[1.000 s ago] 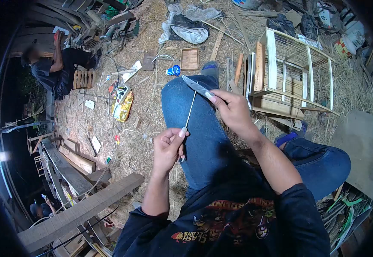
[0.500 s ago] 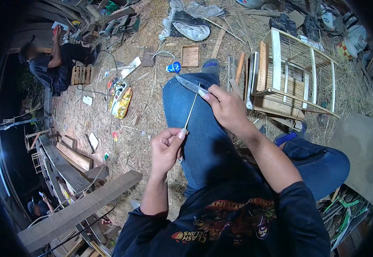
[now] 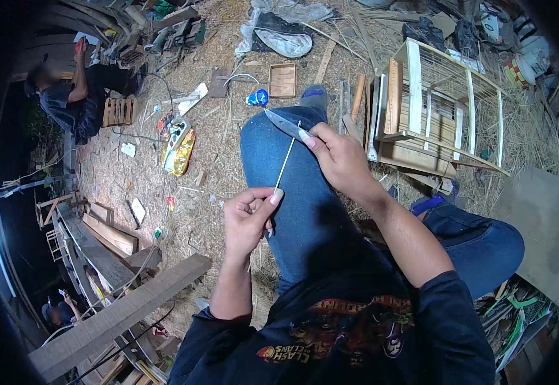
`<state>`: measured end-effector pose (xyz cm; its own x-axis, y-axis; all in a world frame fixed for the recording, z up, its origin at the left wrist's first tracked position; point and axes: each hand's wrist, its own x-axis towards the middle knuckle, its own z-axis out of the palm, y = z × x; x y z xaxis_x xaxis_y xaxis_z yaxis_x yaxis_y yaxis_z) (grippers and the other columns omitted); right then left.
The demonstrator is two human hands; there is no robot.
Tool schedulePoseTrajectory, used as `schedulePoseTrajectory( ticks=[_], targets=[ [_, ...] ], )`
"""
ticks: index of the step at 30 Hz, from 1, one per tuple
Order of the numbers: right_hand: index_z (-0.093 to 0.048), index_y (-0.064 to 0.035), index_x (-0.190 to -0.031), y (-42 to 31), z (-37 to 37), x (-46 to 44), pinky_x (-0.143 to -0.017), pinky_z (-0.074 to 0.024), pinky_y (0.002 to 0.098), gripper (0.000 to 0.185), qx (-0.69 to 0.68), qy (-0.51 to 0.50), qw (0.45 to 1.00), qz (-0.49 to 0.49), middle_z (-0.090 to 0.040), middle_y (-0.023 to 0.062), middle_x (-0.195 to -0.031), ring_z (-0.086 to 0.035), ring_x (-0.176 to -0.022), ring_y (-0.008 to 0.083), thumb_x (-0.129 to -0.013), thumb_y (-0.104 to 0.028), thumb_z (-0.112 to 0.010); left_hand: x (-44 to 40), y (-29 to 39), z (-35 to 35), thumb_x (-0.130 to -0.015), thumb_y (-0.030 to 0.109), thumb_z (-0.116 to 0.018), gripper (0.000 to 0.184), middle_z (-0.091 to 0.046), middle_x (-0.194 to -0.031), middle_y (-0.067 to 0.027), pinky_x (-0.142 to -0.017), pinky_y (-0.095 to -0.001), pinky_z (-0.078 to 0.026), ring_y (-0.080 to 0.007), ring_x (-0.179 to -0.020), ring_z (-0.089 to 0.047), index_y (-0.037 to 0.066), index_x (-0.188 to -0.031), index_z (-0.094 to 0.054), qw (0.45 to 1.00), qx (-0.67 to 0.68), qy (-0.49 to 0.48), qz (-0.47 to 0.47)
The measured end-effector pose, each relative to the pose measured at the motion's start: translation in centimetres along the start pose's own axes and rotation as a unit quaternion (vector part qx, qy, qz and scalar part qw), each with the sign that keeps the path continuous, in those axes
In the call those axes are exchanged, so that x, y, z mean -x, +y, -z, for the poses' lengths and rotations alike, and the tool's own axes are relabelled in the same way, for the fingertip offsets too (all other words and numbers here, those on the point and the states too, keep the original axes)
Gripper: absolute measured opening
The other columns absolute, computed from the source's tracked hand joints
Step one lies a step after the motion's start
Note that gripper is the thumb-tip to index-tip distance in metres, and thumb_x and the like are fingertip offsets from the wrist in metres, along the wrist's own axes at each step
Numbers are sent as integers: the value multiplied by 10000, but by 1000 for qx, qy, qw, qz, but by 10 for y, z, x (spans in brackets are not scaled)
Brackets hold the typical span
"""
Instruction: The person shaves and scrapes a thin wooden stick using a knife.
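Observation:
My left hand point(image 3: 252, 219) pinches a thin pale stick point(image 3: 284, 163) between thumb and fingers, and the stick slants up and away over my jeans. In my right hand point(image 3: 340, 157) is a knife point(image 3: 282, 123), its blade pointing up and left. The blade crosses the stick near its far end, above my bent knee; I cannot tell how firmly they touch. My right fingers cover the knife's handle.
A slatted wooden cage point(image 3: 443, 106) stands to the right. Ahead lie a small wooden tray point(image 3: 283, 81) and a blue can point(image 3: 257, 97). A yellow bag point(image 3: 179, 153) rests at left. A wooden beam point(image 3: 122, 314) juts in at lower left. Another person point(image 3: 67, 96) sits at upper left.
Both hands keep their grips on the stick and the knife. My left hand has shifted very slightly up and left; the whole view has also moved a little.

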<state>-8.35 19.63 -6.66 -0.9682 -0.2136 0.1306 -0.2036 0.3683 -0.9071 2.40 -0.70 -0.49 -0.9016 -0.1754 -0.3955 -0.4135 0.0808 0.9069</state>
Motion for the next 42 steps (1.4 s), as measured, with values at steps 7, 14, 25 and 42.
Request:
schedulePoseTrajectory(
  ticks=[7,14,25,42],
  targets=[
    [-598,-90,-979,-4,4,-1,-595,-464,570,231,34,-8,999,12,-653,191,-707,-682,-725,448,-1065,-303,-586,-1,3,1,-951,103,-792,121,-635,-622,19,-442,-213,-388,-34,-459,-508,-10,-977,-758,1000,-24,3,-2],
    [-588,-93,-957,-3,4,-2,-590,-464,572,253,42,-14,999,11,-654,186,-705,-679,-723,453,-1070,-319,-576,-5,-3,1,-954,122,-794,137,-637,-625,18,-433,-213,-391,-38,-450,-505,-6,-938,-749,1000,22,15,12],
    [-591,-100,-969,-3,3,-2,-597,-464,580,279,54,-12,998,-4,-662,192,-723,-680,-739,460,-1074,-357,-564,-7,-9,3,-950,95,-782,142,-669,-678,-23,-434,-216,-395,-44,-467,-509,-43,-979,-772,999,37,15,-4],
    [-612,-105,-978,-3,8,-1,-609,-476,571,272,58,18,998,1,-670,189,-735,-683,-741,456,-1079,-350,-553,-9,-10,5,-943,82,-783,130,-674,-677,-33,-428,-217,-396,-47,-461,-502,-45,-971,-776,998,61,7,-2]
  ],
)
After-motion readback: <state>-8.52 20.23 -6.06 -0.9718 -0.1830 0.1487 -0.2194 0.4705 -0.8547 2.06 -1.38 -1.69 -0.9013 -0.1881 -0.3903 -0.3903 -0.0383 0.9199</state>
